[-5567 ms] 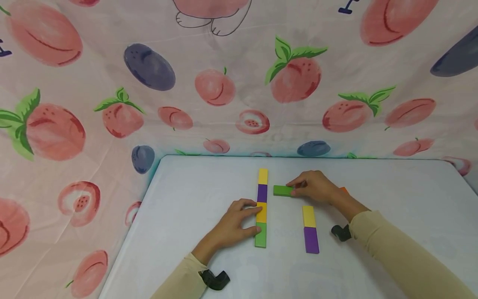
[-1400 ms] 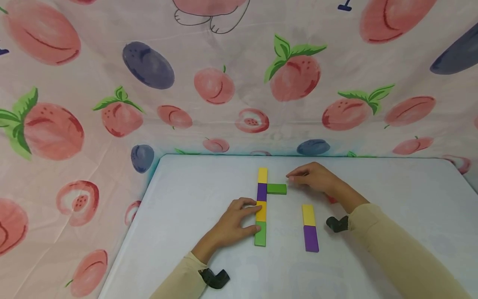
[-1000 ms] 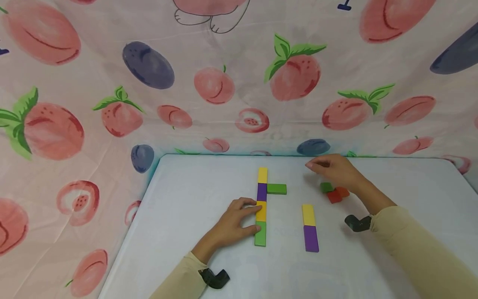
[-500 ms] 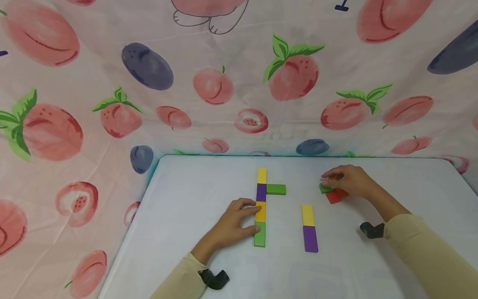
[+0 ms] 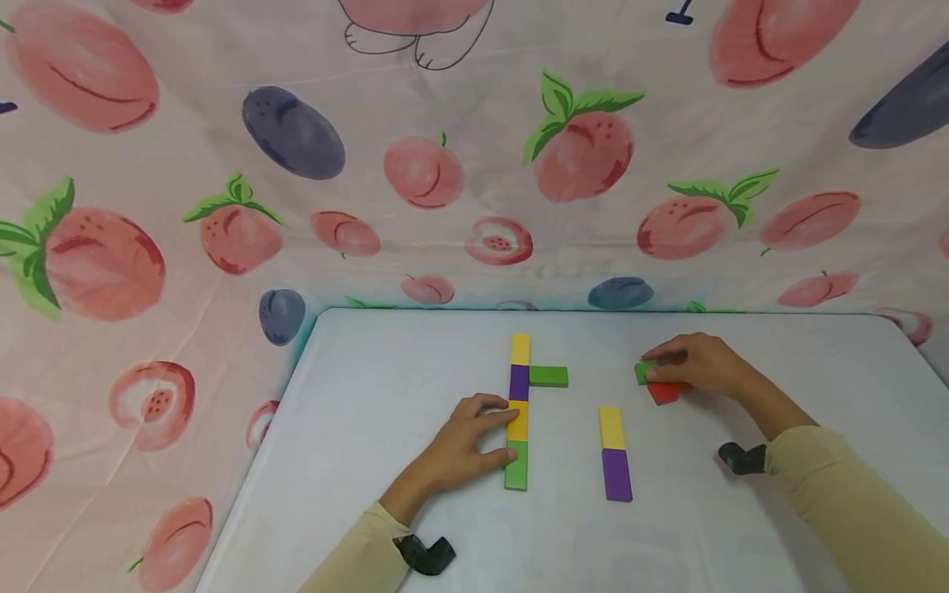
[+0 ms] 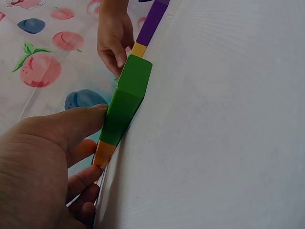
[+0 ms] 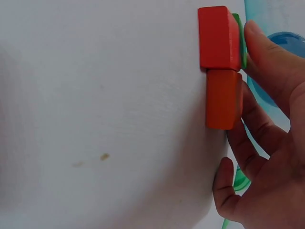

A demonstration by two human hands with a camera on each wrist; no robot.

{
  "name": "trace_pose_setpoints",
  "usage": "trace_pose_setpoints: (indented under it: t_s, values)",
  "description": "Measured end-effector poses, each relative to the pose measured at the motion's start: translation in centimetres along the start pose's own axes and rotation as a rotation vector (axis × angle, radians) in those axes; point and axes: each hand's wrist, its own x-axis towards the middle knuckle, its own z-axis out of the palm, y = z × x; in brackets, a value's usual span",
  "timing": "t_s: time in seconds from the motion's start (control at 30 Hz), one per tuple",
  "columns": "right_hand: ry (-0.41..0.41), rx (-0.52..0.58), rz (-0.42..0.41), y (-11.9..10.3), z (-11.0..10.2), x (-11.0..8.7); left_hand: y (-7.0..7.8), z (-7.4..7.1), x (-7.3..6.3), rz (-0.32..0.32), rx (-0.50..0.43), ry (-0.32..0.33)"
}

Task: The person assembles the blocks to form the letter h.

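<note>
The left hand (image 5: 454, 451), fingers apart, rests well left of the right hand (image 5: 700, 362), whose thumb and forefinger are clamped. Nearer the right, directly between those fingertips, sits a green rectangular block (image 5: 641, 374), apparently wooden; long axis obscured.

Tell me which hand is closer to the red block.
Right. The right hand is just beside the red block, touching the green block next to it; the left hand is well off to its left, touching the long row of blocks.
</note>
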Motion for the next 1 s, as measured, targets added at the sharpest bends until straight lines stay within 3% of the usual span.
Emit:
trace_pose_setpoints:
  t_s: [0.57, 1.0]
  values:
    - [0.060, 0.028, 0.022, 0.23, 0.67, 0.05, 0.03, -0.01, 0.07, -0.003, 0.001, -0.002]
    - [0.090, 0.113, 0.022, 0.00, 1.01, -0.21, 0.13, -0.01, 0.13, -0.009, 0.007, -0.003]
